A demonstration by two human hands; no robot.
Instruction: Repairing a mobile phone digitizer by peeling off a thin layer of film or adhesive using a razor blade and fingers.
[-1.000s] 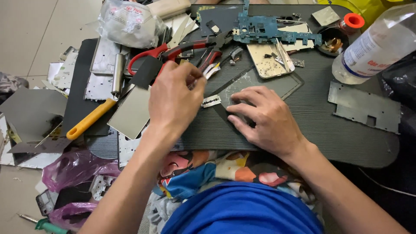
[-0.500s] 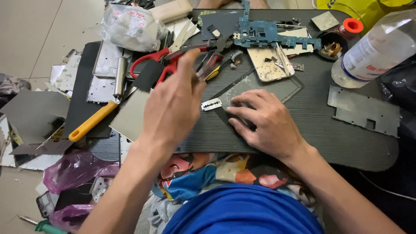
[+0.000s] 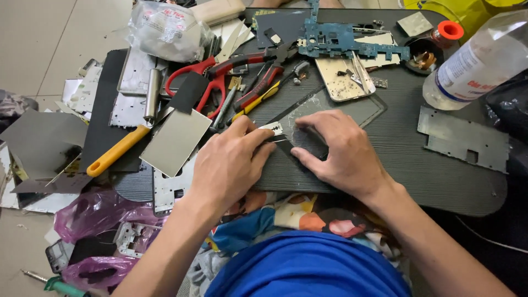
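Prying at a dark glass panel (image 3: 308, 144) flat on the counter (image 3: 418, 170): left hand (image 3: 231, 162) pinching a razor blade (image 3: 273, 130) at its edge, right hand (image 3: 338, 151) spread open, pressing down; probably calling next for sliding the blade shallowly.

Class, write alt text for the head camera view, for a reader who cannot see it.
Two bare hands work at a dark tray: the left hand holds a razor blade against a glass panel that the right hand presses flat. Around them lie red scissors, a blue circuit board, a clear plastic bottle and metal plates.
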